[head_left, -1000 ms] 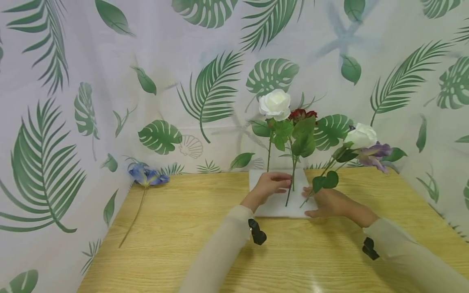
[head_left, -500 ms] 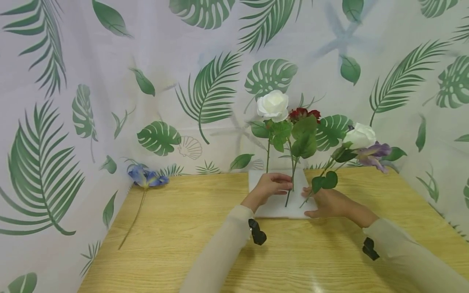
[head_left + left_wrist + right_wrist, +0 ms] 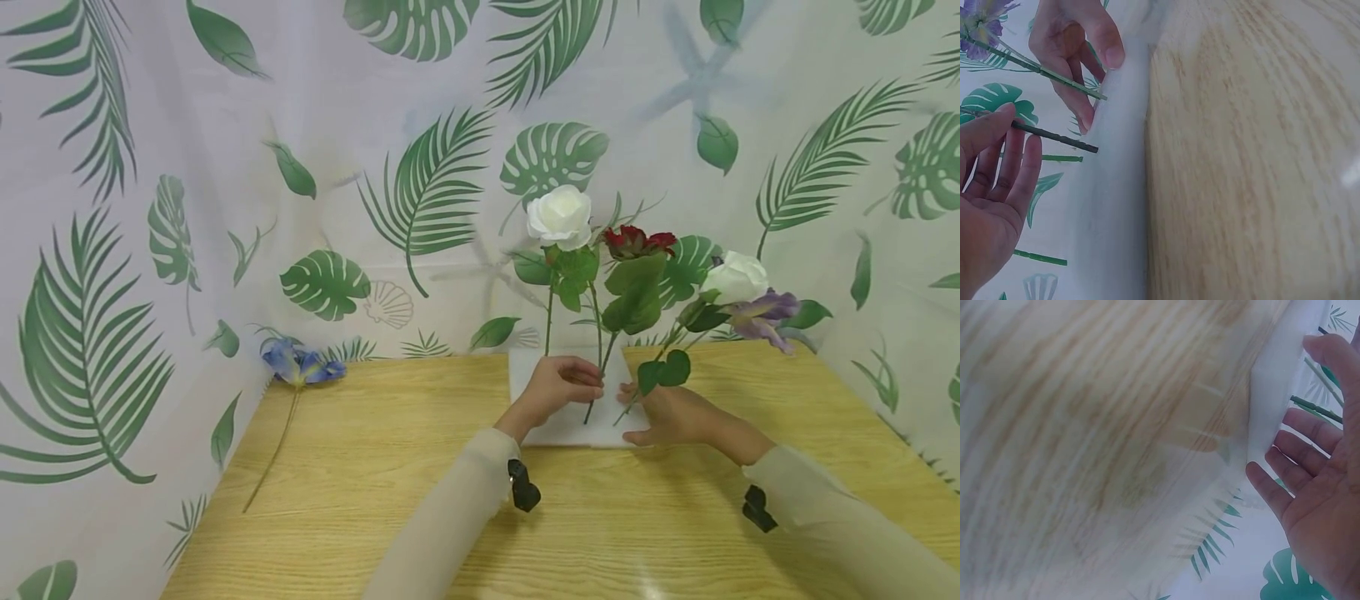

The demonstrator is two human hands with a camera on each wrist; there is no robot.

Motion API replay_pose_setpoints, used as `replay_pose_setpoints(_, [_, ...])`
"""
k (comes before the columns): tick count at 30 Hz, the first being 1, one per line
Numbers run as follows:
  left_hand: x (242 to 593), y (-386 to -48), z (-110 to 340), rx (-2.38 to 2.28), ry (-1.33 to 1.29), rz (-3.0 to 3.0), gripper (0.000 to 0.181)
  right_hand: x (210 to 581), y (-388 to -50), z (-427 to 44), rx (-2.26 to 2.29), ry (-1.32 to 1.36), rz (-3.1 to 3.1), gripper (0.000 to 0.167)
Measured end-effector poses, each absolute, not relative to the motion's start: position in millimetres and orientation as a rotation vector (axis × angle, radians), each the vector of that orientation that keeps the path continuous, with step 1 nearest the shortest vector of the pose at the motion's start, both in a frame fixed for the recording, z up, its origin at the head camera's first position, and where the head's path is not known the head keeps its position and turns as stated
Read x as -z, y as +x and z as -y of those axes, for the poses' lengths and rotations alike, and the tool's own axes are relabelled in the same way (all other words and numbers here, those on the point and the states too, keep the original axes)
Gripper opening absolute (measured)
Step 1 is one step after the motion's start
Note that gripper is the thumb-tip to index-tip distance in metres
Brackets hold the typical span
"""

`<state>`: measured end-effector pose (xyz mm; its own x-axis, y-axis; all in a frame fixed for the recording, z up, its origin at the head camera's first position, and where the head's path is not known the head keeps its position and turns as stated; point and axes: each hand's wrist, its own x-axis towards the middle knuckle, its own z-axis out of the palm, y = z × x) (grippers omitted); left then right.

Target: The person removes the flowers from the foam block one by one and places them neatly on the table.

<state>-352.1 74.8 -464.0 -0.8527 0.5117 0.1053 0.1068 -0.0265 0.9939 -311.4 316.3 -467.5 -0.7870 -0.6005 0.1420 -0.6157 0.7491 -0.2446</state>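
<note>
Leaning further right than half a second ago: red flower [image 3: 640,242], with its foot about where it was. Reads as an angle tweak, position kept. Left hand [image 3: 557,388] pinches the stem [image 3: 1054,135] between thumb and forefinger, above the white foam block [image 3: 547,431]; can't tell if the tip is in or just touching. Right hand [image 3: 675,415] has straight, spread fingers at the block's right edge. Bloom's ruffled, deep red, with broad green leaves [image 3: 636,292] on a thin, dark stem.
</note>
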Motion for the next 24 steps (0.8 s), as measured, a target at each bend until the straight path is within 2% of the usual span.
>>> replay_pose_setpoints(24, [467.9,-355.8,-68.7,-1.966,0.718,-1.917,0.024,467.8,-313.9,-314.3,-0.366,0.961,2.946,0.061])
